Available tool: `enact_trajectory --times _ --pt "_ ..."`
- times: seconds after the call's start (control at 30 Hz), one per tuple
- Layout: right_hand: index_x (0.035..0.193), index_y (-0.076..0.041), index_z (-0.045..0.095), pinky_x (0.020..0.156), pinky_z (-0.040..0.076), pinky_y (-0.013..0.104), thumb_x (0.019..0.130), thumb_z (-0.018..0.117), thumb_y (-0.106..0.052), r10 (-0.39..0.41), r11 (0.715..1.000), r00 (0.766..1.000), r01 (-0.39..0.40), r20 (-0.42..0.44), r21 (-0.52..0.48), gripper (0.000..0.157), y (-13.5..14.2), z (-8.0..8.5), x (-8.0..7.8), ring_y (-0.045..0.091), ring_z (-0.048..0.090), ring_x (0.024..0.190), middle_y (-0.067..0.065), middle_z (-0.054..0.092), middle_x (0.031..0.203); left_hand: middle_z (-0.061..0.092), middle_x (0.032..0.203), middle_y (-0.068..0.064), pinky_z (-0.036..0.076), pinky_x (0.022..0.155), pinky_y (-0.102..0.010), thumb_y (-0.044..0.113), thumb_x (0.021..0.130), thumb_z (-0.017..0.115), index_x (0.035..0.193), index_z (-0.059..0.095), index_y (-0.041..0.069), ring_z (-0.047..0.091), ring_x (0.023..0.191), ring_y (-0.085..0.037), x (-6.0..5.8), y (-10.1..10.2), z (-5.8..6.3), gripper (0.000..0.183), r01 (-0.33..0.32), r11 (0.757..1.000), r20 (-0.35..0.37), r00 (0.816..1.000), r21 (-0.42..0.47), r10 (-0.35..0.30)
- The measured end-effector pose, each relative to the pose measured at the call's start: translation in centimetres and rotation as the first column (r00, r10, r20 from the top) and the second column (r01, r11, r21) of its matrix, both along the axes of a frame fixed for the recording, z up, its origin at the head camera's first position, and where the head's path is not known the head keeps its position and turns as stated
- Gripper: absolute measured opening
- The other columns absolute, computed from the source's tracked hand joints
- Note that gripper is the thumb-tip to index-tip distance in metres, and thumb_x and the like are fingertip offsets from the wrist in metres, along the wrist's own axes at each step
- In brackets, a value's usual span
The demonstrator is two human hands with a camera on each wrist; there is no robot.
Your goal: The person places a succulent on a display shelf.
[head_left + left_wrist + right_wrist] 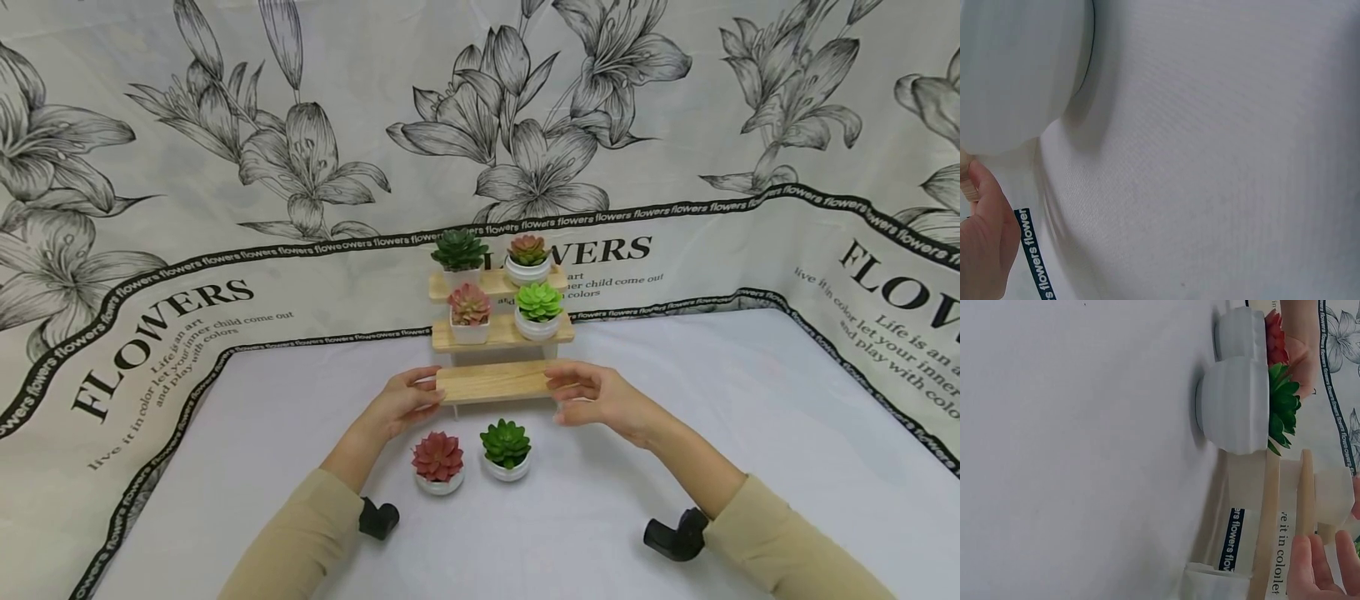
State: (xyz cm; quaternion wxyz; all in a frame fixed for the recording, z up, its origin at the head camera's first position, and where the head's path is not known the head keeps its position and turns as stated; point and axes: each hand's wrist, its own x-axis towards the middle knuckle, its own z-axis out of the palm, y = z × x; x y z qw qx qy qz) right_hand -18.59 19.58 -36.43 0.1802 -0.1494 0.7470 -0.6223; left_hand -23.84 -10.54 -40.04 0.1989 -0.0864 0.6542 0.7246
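A three-tier plant stand has pale wooden boards and white supports; its lowest board (491, 382) carries no plant. My left hand (405, 402) holds that board's left end between thumb and fingers; the left wrist view catches a hand (988, 234) against the wood. At the right end, my right hand (600, 400) has its fingers extended over the board, fingertips at its edge, with the thumb apart below. In front stand a red succulent (437, 457) and a dark green succulent (506, 443) in white pots, also seen side-on in the right wrist view.
On the middle board (498, 332) sit a pink succulent (470, 305) and a bright green succulent (538, 302). The top board (491, 285) bears a deep green succulent (460, 250) and an orange-red succulent (528, 250). Behind hangs flower-printed cloth (337, 283).
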Motion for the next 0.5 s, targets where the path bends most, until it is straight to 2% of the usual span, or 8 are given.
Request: enact_trajectory --times 0.27,0.5 --pt "0.134 0.008 0.039 0.096 0.042 0.032 0.074 0.074 -0.002 0.043 0.998 0.999 -0.042 0.021 -0.045 0.07 -0.8 -1.3 0.6 0.043 0.04 0.118 0.03 0.038 0.133 0.045 0.128 -0.021 0.049 0.069 -0.024 -0.009 0.087 0.056 0.138 0.041 0.0 0.054 0.086 -0.014 0.0 -0.1 0.0 0.054 -0.004 1.0 -0.003 1.0 -0.003 0.004" --pt "0.135 0.009 0.038 0.098 0.041 0.039 0.074 0.075 -0.005 0.095 0.995 0.995 -0.095 0.028 -0.019 0.073 -1.5 -2.6 0.9 0.042 0.043 0.117 0.03 0.039 0.132 0.046 0.129 -0.021 0.049 0.073 -0.025 -0.01 0.087 0.055 0.138 0.041 0.0 0.054 0.088 -0.015 0.0 0.0 0.0 0.054 -0.001 1.0 0.004 1.0 -0.004 0.001"
